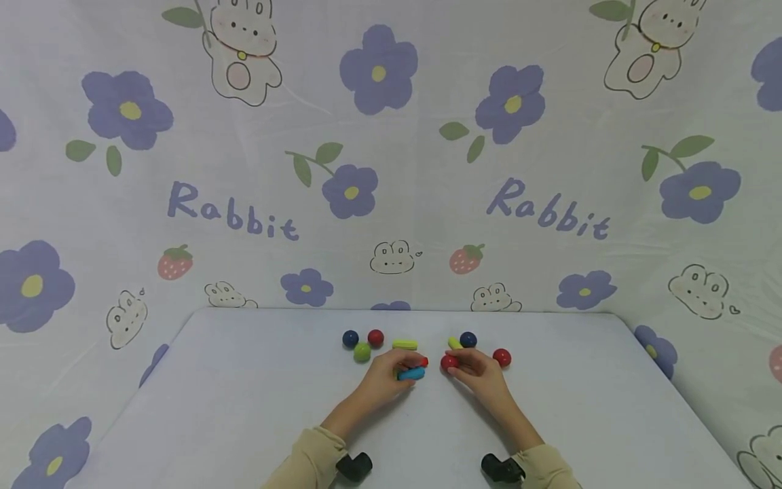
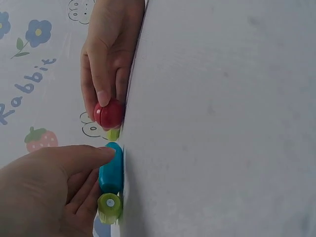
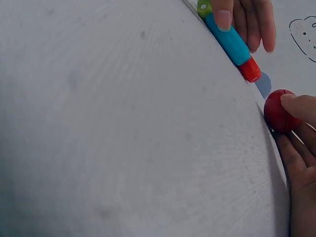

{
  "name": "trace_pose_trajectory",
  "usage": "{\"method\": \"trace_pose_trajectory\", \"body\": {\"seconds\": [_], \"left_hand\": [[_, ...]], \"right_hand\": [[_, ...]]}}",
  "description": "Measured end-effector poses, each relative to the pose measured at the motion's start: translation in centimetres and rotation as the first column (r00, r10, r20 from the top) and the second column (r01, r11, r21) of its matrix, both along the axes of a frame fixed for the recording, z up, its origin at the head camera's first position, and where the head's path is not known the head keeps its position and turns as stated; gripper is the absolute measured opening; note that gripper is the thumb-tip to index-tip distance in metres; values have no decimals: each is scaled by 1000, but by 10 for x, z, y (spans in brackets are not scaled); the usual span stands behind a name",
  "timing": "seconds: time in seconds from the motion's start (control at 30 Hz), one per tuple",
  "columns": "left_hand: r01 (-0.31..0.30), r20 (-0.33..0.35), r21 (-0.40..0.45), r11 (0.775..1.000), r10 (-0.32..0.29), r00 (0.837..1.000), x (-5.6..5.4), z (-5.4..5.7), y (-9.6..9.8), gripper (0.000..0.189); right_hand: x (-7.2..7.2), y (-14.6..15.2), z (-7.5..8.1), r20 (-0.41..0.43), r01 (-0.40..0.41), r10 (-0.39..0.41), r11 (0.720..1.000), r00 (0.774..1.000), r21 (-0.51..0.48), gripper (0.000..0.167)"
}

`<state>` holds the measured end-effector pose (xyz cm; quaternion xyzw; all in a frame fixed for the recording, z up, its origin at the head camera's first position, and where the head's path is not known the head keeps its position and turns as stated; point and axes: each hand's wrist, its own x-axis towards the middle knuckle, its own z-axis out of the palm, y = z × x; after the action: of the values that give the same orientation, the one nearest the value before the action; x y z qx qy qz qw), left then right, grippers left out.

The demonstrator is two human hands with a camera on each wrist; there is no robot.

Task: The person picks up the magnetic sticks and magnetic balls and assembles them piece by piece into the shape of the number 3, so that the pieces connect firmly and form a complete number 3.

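My left hand (image 1: 387,372) holds a short blue stick (image 1: 412,373), with the thumb on top of it in the left wrist view. A red piece (image 1: 424,362) shows by the fingertips, and a green piece (image 2: 109,207) sits at the blue stick's near end. To the right, my right hand (image 1: 482,375) pinches a red ball (image 3: 280,111) between thumb and fingers. A seam runs round this ball. The two hands face each other with a small gap between them, low over the white table.
Behind the left hand lie a dark blue ball (image 1: 351,339), a second red ball (image 1: 375,337), a green ball (image 1: 362,352) and a yellow-green stick (image 1: 404,344). Beyond the right hand are another yellow-green stick (image 1: 454,343), another dark blue ball (image 1: 468,339) and a third red ball (image 1: 502,357).
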<state>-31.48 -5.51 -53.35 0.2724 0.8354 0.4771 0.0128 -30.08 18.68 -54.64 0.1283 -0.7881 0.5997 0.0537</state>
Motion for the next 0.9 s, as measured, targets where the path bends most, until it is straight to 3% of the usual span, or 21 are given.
{"method": "trace_pose_trajectory", "body": {"seconds": [0.23,0.57,0.67,0.9], "left_hand": [[-3,20,-14,1000,4,1000,0,2,-1,45],[16,21,72,997,-17,1000,2,3,-2,44],[46,9,107,993,-47,999,4,6,-2,43],[40,95,103,994,-50,994,7,5,-4,41]], "right_hand": [[-1,0,0,16,3,-3,1000,1000,1,35],[-2,0,-1,32,12,-12,1000,999,9,37],[-3,0,0,31,12,-13,1000,999,10,37],[-3,0,0,26,18,-18,1000,999,15,38]]}}
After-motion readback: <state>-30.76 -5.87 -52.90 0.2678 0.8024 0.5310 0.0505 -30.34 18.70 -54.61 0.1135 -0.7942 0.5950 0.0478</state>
